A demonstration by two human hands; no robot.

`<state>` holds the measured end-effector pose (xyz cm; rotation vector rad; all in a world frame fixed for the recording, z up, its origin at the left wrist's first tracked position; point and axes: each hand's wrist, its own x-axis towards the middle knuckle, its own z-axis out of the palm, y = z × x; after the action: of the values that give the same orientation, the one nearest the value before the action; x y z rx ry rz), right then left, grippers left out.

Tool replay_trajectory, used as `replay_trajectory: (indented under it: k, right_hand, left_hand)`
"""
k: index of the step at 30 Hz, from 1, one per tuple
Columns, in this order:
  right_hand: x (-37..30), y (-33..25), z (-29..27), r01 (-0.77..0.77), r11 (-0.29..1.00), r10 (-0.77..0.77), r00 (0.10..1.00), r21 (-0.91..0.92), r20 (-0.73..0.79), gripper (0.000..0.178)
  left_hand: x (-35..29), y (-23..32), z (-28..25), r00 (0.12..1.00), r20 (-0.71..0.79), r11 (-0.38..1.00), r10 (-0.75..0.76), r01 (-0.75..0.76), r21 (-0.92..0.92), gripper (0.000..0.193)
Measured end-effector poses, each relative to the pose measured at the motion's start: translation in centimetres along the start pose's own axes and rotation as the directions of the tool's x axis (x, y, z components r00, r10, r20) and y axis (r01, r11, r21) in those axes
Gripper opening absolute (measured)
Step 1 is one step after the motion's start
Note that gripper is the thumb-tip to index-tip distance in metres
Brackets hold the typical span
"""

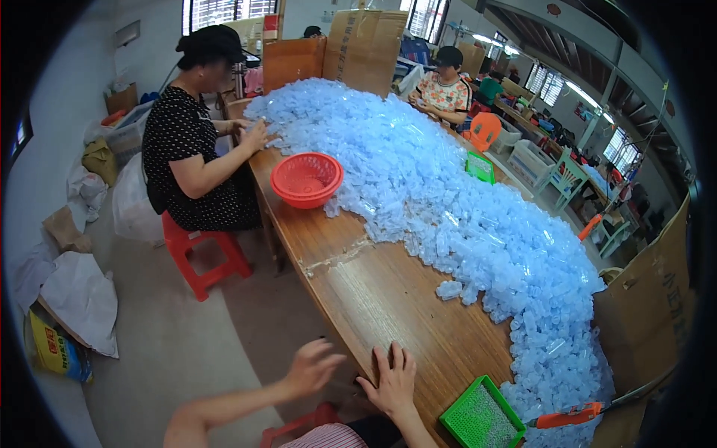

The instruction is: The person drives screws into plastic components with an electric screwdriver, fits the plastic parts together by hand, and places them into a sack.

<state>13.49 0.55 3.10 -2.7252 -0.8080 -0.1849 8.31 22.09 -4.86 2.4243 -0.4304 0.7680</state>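
Note:
My right hand (392,379) lies flat on the near edge of the long wooden table (381,299), fingers spread, holding nothing. My left hand (312,366) hovers just off the table's edge over the floor, fingers apart and a little blurred, also empty. A green tray (482,418) with a pale grid inside sits just right of my right hand. Beside it lies an orange-handled tool (569,415). A huge heap of clear blue plastic pieces (463,216) runs along the table's far and right side.
A red basket (306,179) stands on the table further up. A person in a black dotted top (187,149) sits on a red stool (202,257) at the left side; another person (444,89) sits at the far end. Cardboard boxes (650,306) stand right, bags (75,299) lie left.

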Motion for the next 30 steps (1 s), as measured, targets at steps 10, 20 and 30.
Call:
replay_trajectory:
  k: [10,20,30]
  right_hand:
    - [12.1,-3.4,4.6,0.139,0.988,-0.132,0.987,0.071,-0.096,0.077]
    - [11.6,-3.0,6.0,0.090,0.991,-0.081,0.993,0.102,-0.089,0.076]
    - [12.1,-3.6,5.1,0.099,0.989,-0.089,0.992,0.108,-0.086,0.073]
  left_hand:
    - [-33.7,1.9,-3.0,0.461,0.281,0.533,-0.842,0.795,0.290,0.037]
    - [-40.5,8.0,2.2,0.342,0.146,0.369,-0.928,0.899,0.237,0.033]
    - [-36.3,9.5,0.9,0.399,0.078,0.402,-0.914,0.862,0.309,0.042]
